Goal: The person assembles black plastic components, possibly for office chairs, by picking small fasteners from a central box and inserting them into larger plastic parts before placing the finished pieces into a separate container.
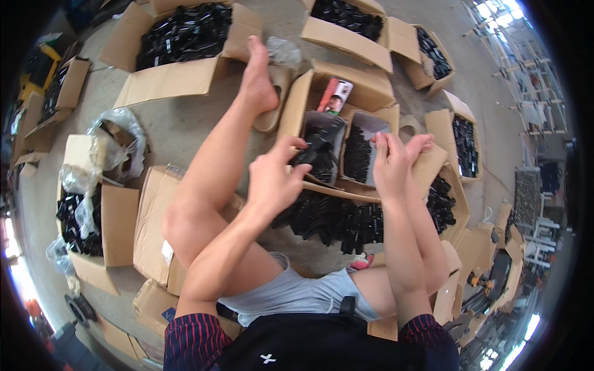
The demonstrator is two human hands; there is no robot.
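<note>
My left hand (274,179) reaches over the left compartment of an open cardboard box (291,111) between my legs. Its thumb and fingers are bent around a black plastic part (318,148), slightly blurred. In the right compartment lies a heap of small dark pieces (357,151), like screws or pins. My right hand (390,170) is raised at that compartment's right edge, fingertips pinched together; whatever they hold is too small or hidden to name. Many black plastic parts (334,219) lie piled in front of the box, below my hands.
A red and white package (336,96) stands at the box's back. Large cartons of black parts surround me: far left (167,80), far middle (346,42), right (455,154) and left (117,216). My bare legs flank the box, with a sandal (267,117) under one foot.
</note>
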